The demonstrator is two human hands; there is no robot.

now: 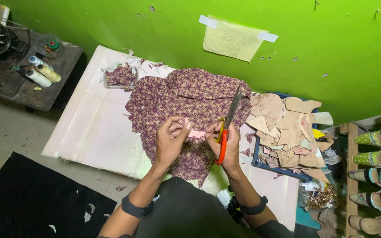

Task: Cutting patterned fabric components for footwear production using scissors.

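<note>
The left hand is closed on a small pink cut piece, pinching it between thumb and fingers at its left end. The right hand is clamped around the orange handles of a pair of scissors, whose dark blades point up and away toward the far wall; this hand's fingertips also touch the right end of the pink piece. Both hands hover just above a large sheet of purple and tan woven-pattern fabric, which lies spread over the middle of the pale bench, with ragged cut edges and small scraps scattered about it.

At the far left of the bench sits a small clear tray holding offcuts of the same patterned fabric. To the right, a blue tray is heaped with a pile of tan cut-out pieces, which spill over its rim.

A yellow paper pattern is taped to the green wall. Far left, a dark side table carries thread spools. At the right edge, a wooden rack holds patterned shoes.
</note>
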